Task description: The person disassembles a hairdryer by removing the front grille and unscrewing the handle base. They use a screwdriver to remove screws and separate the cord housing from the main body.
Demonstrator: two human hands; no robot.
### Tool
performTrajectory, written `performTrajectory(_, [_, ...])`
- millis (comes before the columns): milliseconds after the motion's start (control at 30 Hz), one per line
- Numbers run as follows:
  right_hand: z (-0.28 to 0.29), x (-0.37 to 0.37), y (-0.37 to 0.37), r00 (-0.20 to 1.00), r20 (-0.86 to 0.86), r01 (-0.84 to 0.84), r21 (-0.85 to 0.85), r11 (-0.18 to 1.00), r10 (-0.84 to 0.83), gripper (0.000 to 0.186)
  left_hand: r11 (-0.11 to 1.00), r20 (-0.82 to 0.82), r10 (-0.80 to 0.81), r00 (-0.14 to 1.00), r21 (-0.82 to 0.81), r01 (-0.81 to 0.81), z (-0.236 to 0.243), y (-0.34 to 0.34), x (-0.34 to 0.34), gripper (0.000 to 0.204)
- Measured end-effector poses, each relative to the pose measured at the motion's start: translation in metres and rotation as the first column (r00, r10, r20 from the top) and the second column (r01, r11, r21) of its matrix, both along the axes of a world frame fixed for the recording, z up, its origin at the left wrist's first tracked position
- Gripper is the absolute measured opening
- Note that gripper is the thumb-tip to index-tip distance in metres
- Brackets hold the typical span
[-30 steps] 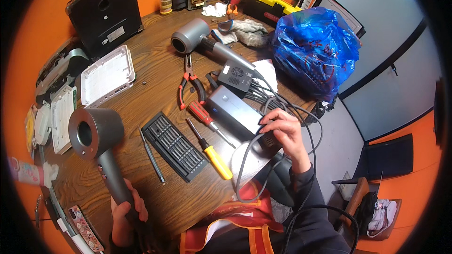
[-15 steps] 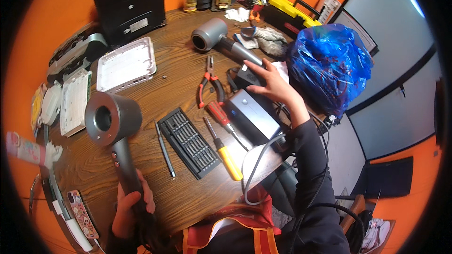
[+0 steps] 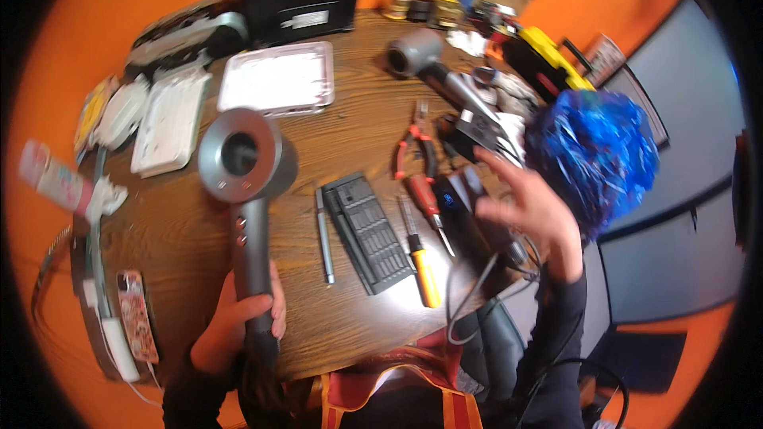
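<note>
Left hand [image 3: 229, 319]: closed in a grip; fingers [image 3: 277, 298] curled, thumb [image 3: 253, 307] laid across the near side;
Left forearm [image 3: 197, 389]: dark-sleeved; below and to the left of its hand;
Right hand [image 3: 536, 208]: well apart from the left and higher; open, blurred; thumb parted from fingers;
Right forearm [image 3: 556, 330]: dark-sleeved; below its hand; wrist [image 3: 567, 262] bare

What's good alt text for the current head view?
The left hand grips a grey hair dryer over a wooden table; the blurred right hand is spread open near a box. Between them lie a black bit case, a yellow-handled screwdriver and a red-handled screwdriver. A blue plastic bag sits farther right.
</note>
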State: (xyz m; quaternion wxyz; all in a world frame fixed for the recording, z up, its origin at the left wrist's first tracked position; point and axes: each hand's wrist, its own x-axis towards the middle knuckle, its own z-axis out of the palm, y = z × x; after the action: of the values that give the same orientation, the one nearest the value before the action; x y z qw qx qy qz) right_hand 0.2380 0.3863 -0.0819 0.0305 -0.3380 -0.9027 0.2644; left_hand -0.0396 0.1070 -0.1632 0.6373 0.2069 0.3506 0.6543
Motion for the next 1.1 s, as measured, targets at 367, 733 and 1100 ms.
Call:
performTrajectory(367, [-0.051,-0.006,-0.014,1.0,0.018,0.017,0.317,0.948,-0.024,0.096,0.982,-0.031,0.146,0.989,0.129,-0.141,0.013,-0.004,-0.014,0.028])
performTrajectory(733, [-0.011,-0.037,-0.093,0.972,-0.218,0.027,0.475,0.88,0.088,0.067,0.941,-0.129,0.299,0.945,0.203,-0.27,0.005,-0.002,-0.008,0.035])
performTrajectory(1100, [-0.051,-0.131,-0.205,0.856,-0.456,-0.397,-0.273,0.876,0.246,0.067,0.941,-0.237,0.327,0.915,0.174,-0.291,-0.002,0.0,-0.01,0.07])
